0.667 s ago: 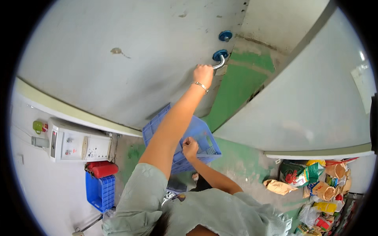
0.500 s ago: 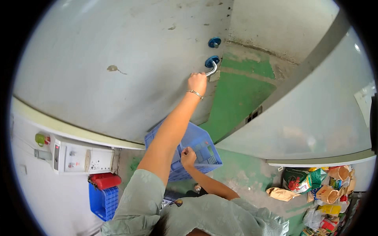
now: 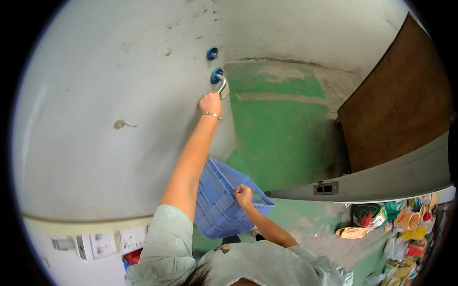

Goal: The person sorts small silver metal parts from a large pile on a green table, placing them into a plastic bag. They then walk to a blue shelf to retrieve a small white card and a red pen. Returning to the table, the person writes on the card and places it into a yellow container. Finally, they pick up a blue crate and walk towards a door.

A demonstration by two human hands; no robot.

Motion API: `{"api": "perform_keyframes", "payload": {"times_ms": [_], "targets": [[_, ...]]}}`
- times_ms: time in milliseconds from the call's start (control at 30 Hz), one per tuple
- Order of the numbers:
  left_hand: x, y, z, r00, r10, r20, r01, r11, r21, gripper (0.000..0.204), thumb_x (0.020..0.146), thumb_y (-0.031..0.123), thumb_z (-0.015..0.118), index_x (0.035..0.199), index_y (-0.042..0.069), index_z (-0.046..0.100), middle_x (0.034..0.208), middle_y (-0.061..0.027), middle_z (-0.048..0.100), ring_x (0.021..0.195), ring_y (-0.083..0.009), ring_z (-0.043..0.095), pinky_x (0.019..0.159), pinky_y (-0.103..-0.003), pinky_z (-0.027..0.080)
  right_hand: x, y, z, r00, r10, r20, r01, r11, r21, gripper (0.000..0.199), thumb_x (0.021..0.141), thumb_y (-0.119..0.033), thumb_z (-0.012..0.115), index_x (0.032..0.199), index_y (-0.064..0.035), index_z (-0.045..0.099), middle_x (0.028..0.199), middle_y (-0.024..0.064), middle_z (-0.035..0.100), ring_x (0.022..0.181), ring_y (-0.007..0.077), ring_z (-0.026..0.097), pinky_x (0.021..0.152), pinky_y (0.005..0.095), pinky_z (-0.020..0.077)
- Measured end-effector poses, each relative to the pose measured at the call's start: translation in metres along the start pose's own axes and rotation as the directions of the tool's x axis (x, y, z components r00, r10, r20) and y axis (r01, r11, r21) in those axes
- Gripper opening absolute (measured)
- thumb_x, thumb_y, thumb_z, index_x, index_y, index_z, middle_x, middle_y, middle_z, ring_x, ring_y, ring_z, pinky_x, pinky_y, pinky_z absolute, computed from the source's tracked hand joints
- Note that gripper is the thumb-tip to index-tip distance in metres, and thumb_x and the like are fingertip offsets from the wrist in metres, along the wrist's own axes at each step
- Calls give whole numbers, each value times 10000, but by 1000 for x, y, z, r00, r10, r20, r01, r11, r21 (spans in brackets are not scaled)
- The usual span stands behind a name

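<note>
My left hand (image 3: pixel 210 103), with a bracelet at the wrist, is closed round the bent metal door handle (image 3: pixel 222 85). The handle sits on a blue round plate on the grey-white door (image 3: pixel 95 162), which stands ajar at my left. Above the handle is a second blue fitting (image 3: pixel 212 53), a lock knob. My right hand (image 3: pixel 244 195) is closed on the rim of a blue plastic crate (image 3: pixel 217 205) with lattice sides. The crate hangs tilted in front of my body, beside the door's edge; most of its inside is hidden.
Through the doorway lies a worn green floor (image 3: pixel 281 128). A door frame with a metal strike plate (image 3: pixel 326 188) runs at the right, with a brown panel (image 3: pixel 400 105) beyond it. Bags and packages (image 3: pixel 405 233) are piled at lower right. A white water dispenser (image 3: pixel 107 245) stands at lower left.
The door has swung further open with my left hand on its handle, shifting left in view. More green floor and the brown panel now show. The crate has tilted, its side turned toward me.
</note>
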State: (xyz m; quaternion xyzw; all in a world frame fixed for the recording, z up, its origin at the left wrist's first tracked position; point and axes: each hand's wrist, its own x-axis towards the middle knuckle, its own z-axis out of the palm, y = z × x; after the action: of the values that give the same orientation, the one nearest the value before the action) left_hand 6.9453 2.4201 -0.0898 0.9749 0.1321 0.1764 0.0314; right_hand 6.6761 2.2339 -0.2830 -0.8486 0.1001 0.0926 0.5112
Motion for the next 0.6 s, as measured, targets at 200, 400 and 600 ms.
{"api": "perform_keyframes", "payload": {"times_ms": [200,400,600], "targets": [[46,-39,27,1000,14,-23,-14,1000,5,147,796,129,528,746,86,659,748,-86,656,723,-236,655,588,-340,531,54,35,5,997,69,-26,-67,996,60,123,595,9,642,629,-79,563,601,23,586,603,134,570,575,283,446],[72,-107,64,994,-22,-105,27,998,48,153,799,130,527,706,66,631,679,-85,646,626,-220,654,536,-316,528,101,27,15,975,60,-215,-55,998,29,155,615,71,578,596,-69,515,570,-4,511,547,85,475,520,242,393],[108,-123,98,994,-11,-107,17,998,53,159,810,145,525,721,75,638,689,-75,634,626,-220,650,528,-323,526,211,11,-33,862,-156,-483,163,986,-27,177,626,119,499,642,-58,491,563,-23,460,540,56,425,489,202,346]]}}
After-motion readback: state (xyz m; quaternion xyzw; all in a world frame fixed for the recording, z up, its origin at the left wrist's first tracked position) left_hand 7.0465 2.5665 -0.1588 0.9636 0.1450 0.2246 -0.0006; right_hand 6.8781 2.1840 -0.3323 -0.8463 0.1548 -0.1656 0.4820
